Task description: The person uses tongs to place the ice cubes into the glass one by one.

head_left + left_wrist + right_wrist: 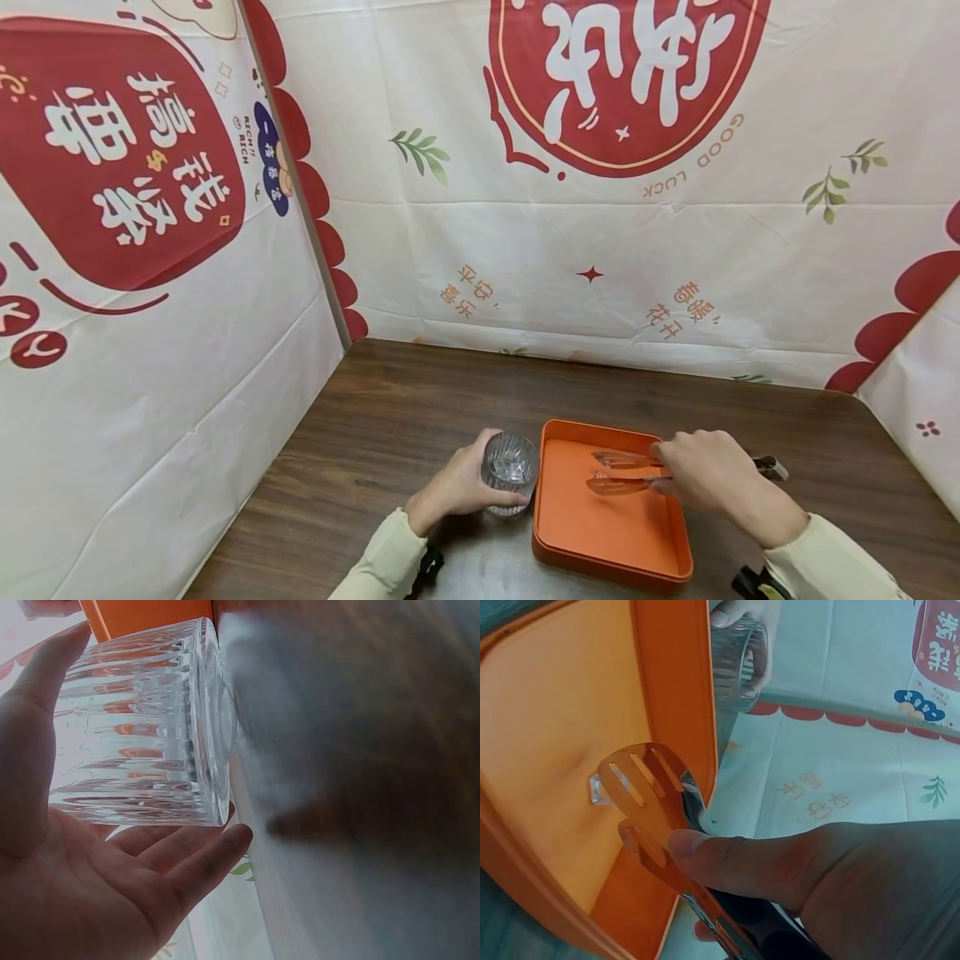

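My left hand (468,482) grips a clear ribbed drinking glass (510,468), thumb on the near side and fingers round the far side. In the left wrist view the glass (142,735) has its base close over the table, with the palm (82,885) beside it. My right hand (708,475) holds metal serving tongs (618,486) with slotted heads, parted over an orange tray (577,533). A small clear cube-like piece (596,790) lies on the tray floor, partly hidden behind a tong head (641,776) in the right wrist view.
The square tray has a raised rim, and the glass stands right by its left wall. All of this is on a dark wooden table (360,417). White printed cloth (465,242) walls off the back and both sides.
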`<state>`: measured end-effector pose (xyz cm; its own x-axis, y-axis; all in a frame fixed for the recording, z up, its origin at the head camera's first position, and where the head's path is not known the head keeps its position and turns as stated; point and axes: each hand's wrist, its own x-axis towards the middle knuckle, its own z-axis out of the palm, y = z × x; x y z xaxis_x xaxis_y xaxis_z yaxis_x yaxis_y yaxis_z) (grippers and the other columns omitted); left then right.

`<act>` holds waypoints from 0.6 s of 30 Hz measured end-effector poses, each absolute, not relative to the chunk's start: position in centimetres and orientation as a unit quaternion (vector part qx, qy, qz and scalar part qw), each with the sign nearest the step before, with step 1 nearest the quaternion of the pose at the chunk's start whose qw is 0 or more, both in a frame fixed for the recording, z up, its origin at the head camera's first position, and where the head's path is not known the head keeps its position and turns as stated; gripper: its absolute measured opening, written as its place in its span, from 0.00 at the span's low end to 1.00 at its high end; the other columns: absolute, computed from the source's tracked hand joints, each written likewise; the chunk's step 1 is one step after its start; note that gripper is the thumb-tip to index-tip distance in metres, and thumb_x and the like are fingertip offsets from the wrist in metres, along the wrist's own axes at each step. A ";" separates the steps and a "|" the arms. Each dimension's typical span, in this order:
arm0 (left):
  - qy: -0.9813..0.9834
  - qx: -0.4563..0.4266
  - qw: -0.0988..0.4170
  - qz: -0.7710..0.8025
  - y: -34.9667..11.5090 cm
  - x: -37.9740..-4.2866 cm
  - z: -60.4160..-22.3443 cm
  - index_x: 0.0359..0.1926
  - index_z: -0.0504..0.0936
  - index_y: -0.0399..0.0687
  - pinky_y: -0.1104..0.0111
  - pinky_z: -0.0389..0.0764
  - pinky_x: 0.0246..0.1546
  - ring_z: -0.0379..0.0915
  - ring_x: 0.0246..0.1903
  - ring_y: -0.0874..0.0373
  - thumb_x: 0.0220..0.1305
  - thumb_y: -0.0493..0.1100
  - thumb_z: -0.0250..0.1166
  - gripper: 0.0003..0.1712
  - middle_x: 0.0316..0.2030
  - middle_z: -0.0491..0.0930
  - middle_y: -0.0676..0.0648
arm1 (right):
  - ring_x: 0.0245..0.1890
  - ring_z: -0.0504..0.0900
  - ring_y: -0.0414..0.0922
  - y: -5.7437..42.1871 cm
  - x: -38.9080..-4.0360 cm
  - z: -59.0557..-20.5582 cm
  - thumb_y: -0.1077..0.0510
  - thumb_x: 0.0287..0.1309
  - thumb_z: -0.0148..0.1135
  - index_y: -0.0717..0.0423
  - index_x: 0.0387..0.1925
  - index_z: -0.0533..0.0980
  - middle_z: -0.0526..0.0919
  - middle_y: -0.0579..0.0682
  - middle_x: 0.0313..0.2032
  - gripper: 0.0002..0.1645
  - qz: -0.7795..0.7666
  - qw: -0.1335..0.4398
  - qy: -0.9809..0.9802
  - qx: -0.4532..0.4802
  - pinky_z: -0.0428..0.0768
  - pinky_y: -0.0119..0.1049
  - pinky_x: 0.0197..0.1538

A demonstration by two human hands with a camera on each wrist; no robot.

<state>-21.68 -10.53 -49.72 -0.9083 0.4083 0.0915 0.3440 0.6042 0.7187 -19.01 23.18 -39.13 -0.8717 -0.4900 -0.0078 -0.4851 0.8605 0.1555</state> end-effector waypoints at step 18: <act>0.893 0.219 0.034 0.391 -10.5 -21.7 -49.8 0.64 0.65 0.54 0.65 0.80 0.44 0.79 0.44 0.55 0.41 0.63 0.81 0.52 0.47 0.81 0.45 | 0.15 0.68 0.39 24.7 -17.8 -41.6 0.41 0.49 0.74 0.42 0.20 0.73 0.69 0.39 0.16 0.19 -0.028 0.027 -0.973 0.227 0.68 0.39 0.18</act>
<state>-21.66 -10.54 -49.78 -0.9020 0.4172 0.1110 0.3645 0.5981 0.7137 -17.84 24.68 -41.64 -0.8956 -0.4430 0.0398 -0.4399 0.8955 0.0673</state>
